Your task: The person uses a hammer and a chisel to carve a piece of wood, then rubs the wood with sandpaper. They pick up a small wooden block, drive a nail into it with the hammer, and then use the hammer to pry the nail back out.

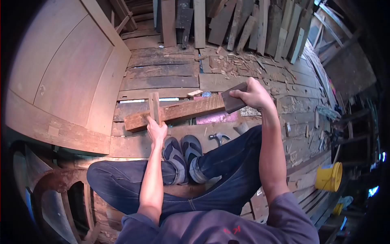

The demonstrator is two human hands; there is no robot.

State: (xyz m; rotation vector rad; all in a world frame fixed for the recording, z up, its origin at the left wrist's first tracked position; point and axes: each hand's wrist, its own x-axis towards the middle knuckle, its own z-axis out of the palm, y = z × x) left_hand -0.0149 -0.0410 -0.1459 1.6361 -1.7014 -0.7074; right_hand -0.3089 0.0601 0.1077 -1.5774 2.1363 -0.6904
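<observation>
Near centre, a strip (154,104) is clasped by the closed left hand (157,131), a block (235,100) by the closed right hand (256,96).

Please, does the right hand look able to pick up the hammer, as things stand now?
Probably not directly: the right hand grips the dark block, so it would likely need to put that down. Otherwise, nothing covers the head of the hammer.

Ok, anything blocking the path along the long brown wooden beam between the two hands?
Nothing visible: the long brown wooden beam looks bare between the pale narrow wooden strip in the left hand and the dark brown rectangular block in the right hand.
</observation>
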